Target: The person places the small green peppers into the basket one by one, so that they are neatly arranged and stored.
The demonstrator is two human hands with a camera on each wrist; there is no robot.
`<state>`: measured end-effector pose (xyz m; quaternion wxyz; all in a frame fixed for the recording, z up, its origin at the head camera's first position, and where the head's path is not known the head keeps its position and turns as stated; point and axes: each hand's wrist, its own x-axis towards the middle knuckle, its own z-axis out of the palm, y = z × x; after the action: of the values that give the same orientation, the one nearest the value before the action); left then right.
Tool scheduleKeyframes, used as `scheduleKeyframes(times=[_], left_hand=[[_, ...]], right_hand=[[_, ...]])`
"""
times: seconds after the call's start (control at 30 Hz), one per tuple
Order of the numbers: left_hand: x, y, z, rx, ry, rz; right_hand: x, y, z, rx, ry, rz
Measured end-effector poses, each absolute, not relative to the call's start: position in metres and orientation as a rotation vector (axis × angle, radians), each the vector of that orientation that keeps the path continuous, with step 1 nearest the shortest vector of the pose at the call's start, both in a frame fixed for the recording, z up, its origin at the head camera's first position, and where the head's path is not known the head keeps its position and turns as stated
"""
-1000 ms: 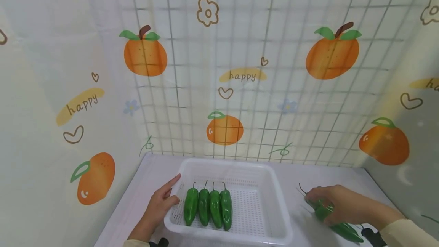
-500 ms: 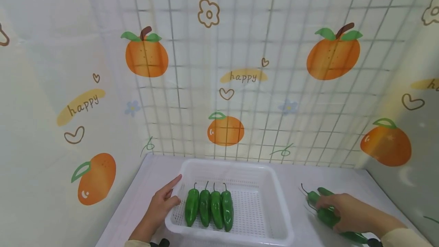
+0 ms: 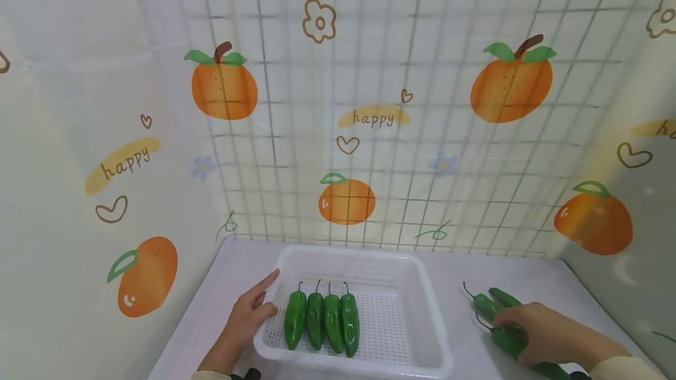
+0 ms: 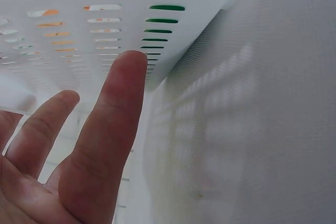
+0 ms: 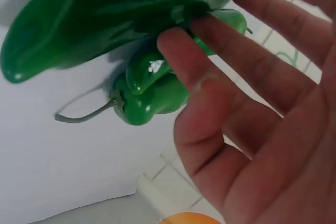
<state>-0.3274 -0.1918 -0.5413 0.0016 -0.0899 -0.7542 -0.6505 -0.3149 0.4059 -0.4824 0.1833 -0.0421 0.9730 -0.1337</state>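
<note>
My left hand point(image 3: 244, 316) touches the left side of a white plastic basket point(image 3: 435, 321), fingers extended. In the left wrist view its fingers point(image 4: 113, 108) lie straight near the slotted wall. Several green chili peppers point(image 3: 332, 322) lie side by side in the basket's left half, stems pointing away. On the table at right, my right hand point(image 3: 549, 333) grips another green chili pepper point(image 3: 508, 340) from above, partly covering it. Two more green peppers lie just behind; in the right wrist view they show past the fingers, one with a curved stem point(image 5: 86, 114).
The white table point(image 3: 465, 263) ends at a pale curtain point(image 3: 391, 157) printed with oranges, with a wire grid visible through it. Side curtains stand to the left and right. A black wrist strap point(image 3: 252, 374) shows by the left sleeve.
My right hand has shifted slightly right and nearer, from the stem end of a pepper to the nearer pepper's body, uncovering the peppers behind. My left hand and the basket stay put.
</note>
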Motion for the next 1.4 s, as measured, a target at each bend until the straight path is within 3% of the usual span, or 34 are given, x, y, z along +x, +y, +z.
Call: scheduleKeyframes(times=[0.93,1.4], left_hand=[[-0.326,-0.192,-0.542,-0.3,-2.367,-2.029],[-0.324,-0.191,-0.539,-0.293,-2.363,-2.048]], right_hand=[[-0.33,0.424,-0.526,-0.001,2.754,-0.244],[-0.309,0.399,-0.491,-0.052,2.741,-0.319]])
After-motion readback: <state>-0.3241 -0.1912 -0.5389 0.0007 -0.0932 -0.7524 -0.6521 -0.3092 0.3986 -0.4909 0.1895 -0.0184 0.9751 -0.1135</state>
